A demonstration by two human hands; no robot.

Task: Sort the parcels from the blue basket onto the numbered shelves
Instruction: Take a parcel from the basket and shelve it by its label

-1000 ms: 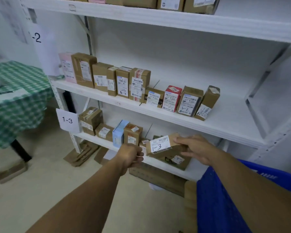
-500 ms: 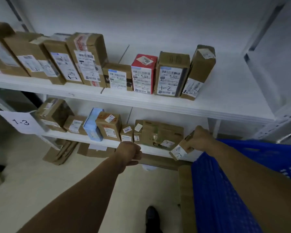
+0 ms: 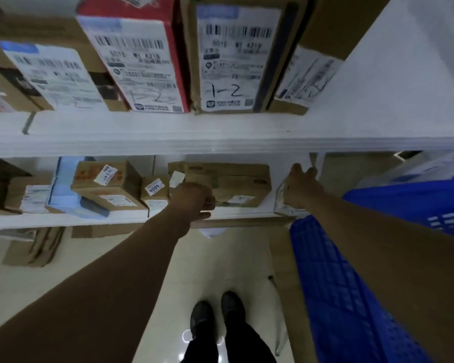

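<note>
The light is dim and flat. Beyond the curled fingers (image 3: 208,198) of the left hand (image 3: 192,200), brown cardboard boxes (image 3: 105,184) sit in shade under the long white shelf board (image 3: 220,145). The small tape-wrapped cardboard parcel (image 3: 282,203) gripped under the right hand (image 3: 303,189) is smeared by blur. Well below both hands, a pale round glare marks the glossy cream floor (image 3: 199,271). Shapes stretch toward the edges.

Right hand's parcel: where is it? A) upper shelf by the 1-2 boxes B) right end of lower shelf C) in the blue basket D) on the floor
B: the right hand grips the parcel at the right end of the lower shelf, right of the big flat box.
</note>
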